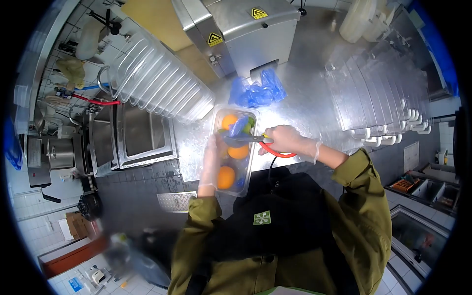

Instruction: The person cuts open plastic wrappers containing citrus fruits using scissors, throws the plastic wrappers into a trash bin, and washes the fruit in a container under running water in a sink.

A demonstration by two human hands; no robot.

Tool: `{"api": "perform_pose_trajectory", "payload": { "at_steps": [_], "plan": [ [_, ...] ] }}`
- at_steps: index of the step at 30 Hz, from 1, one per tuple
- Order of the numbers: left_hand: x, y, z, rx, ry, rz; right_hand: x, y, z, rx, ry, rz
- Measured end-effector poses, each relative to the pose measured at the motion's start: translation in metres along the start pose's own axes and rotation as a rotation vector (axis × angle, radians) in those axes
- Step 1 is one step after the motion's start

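A clear plastic container (249, 169) lies on the steel table in front of me, holding several oranges (226, 177), something green (250, 123) and a bit of blue plastic. My right hand (285, 139), in a clear glove, is closed on a tool with a red handle (278, 151) and a dark metal blade (246, 139), which reaches over the container. My left hand (212, 156), also gloved, is at the container's left side; its fingers are blurred. Crumpled blue plastic (258, 89) lies just beyond the container.
Nested clear containers (157, 78) stand at the left, beside a steel sink (142, 129). A steel machine (255, 34) with warning labels stands at the back. Clear lids or covers (373, 93) are lined up at the right. White jugs (357, 22) stand at the back right.
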State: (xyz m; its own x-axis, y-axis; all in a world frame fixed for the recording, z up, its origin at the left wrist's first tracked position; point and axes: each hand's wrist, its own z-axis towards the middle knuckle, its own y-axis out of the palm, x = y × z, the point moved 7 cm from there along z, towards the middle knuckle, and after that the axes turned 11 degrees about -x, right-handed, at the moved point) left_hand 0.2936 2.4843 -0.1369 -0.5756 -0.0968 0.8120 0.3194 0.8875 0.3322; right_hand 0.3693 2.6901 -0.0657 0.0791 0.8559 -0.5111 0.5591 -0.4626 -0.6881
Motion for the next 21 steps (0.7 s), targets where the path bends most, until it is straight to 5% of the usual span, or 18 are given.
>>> {"api": "perform_pose_trajectory", "payload": {
  "at_steps": [6,15,21],
  "plan": [
    [-0.010,0.035,-0.028,-0.150,-0.065,-0.495,-0.012,0.007,0.006,-0.057,-0.066,0.378],
    [0.034,0.062,-0.029,-0.379,0.341,-0.346,-0.015,0.012,0.001,-0.043,-0.074,0.439],
    [-0.010,0.004,0.016,-0.104,0.187,-0.362,-0.003,0.017,-0.010,-0.102,0.008,0.368]
  ]
}}
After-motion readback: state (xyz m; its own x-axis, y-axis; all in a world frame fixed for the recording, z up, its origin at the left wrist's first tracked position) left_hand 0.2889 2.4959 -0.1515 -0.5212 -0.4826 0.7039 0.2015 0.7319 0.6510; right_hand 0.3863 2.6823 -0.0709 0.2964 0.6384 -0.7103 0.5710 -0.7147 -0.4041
